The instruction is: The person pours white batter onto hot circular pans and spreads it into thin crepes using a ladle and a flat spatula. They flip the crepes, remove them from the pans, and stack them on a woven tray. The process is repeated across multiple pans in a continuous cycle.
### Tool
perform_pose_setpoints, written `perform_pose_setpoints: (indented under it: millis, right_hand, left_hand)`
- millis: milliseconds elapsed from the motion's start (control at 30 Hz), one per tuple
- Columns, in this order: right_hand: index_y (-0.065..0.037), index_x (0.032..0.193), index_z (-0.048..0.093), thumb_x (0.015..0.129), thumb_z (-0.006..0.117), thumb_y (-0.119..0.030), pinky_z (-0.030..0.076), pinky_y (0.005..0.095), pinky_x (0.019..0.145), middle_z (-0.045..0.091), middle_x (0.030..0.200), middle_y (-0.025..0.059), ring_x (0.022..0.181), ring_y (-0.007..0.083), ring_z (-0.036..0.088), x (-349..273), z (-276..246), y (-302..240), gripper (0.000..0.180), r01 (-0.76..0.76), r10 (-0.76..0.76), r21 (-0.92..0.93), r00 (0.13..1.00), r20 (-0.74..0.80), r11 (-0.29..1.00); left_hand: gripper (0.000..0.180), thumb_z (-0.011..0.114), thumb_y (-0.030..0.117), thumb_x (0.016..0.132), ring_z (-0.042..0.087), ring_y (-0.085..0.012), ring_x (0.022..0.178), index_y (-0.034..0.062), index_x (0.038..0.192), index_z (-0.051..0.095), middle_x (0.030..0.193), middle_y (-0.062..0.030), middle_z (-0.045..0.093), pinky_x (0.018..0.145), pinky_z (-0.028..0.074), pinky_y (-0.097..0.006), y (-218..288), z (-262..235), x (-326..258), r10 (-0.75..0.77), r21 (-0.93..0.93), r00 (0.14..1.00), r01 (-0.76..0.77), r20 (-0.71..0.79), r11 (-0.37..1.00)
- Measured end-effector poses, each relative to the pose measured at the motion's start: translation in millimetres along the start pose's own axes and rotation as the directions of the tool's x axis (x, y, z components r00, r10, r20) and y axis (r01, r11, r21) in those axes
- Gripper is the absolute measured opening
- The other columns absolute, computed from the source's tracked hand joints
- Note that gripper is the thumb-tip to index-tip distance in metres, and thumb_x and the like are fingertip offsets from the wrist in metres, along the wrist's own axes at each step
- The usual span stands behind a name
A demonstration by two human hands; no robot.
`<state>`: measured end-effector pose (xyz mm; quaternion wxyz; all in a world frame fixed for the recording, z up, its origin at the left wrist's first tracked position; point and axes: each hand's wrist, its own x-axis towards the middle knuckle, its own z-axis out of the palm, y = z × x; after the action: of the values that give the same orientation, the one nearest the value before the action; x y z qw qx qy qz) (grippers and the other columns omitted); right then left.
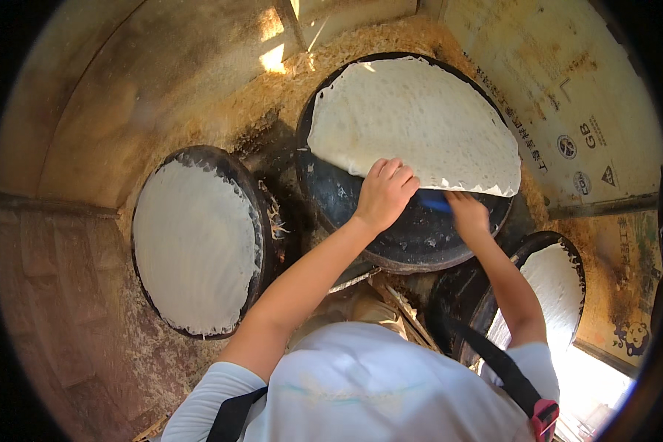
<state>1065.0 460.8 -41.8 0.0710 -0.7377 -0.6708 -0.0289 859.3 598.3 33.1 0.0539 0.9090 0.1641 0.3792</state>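
A coated griddle (265,258) sits leftmost. The left hand (385,195) pinches the near edge of the pale sheet (420,118) on the central griddle (328,193), seemingly to give the blurred blue tool (433,200) room; how the right hand (470,215) grips it cannot be told.

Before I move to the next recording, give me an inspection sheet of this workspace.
Surface: main griddle, round and black, pale flecks on its bare near part.
Things: sheet, pale and thin, over the main griddle's far part; blue item, blurred, beside the right hand.
Clutter: sticks below the main griddle in view.
Hands: left hand at the sheet's near edge, right hand close by; grips unclear.
Cables: nothing seen.
Surroundings: left griddle and right griddle, each bearing a white layer; printed boards on the right.
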Motion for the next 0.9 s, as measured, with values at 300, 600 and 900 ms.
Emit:
perform_pose_setpoints:
  millis: [300, 600, 900]
  right_hand:
    - [0.004, 0.105, 0.055, 0.07, 0.072, -0.012, 0.051, 0.0387, 0.072, 0.062, 0.099, 0.0151, 0.081, 0.028, 0.063, 19, 3, 137, 0.042, -0.478, 0.88, 0.862, 0.321, 0.351, -0.169]
    - [-0.008, 0.089, 0.059, 0.073, 0.058, -0.011, 0.049, 0.0424, 0.052, 0.063, 0.081, 0.0126, 0.065, 0.0226, 0.064, 23, -3, -172, 0.016, 0.267, -0.32, 0.182, 0.855, 0.408, 0.946]
    - [-0.008, 0.101, 0.058, 0.079, 0.053, -0.016, 0.048, 0.0354, 0.077, 0.061, 0.093, 0.0141, 0.092, 0.0295, 0.059, 177, 51, 23, 0.024, -0.326, 0.326, -0.019, 0.945, 0.0, 0.945]
  left_hand:
    - [0.01, 0.067, 0.008, 0.07, 0.053, -0.0255, 0.084, 0.009, 0.077, 0.061, 0.079, -0.0034, 0.055, 0.074, 0.042, -0.039, -11, -7, -2, -0.298, -0.073, 0.948, 0.292, -0.108, 0.954]
    - [0.018, 0.067, 0.006, 0.063, 0.052, -0.0229, 0.087, 0.012, 0.078, 0.059, 0.08, -0.0003, 0.052, 0.074, 0.041, -0.037, -8, -18, 7, -0.124, 0.002, 0.976, 0.126, -0.179, 0.992]
    - [0.014, 0.058, 0.011, 0.065, 0.052, -0.023, 0.09, 0.0097, 0.079, 0.057, 0.083, -0.0028, 0.054, 0.075, 0.044, -0.035, 11, -17, 32, 0.097, 0.02, 0.994, -0.096, -0.057, 0.995]
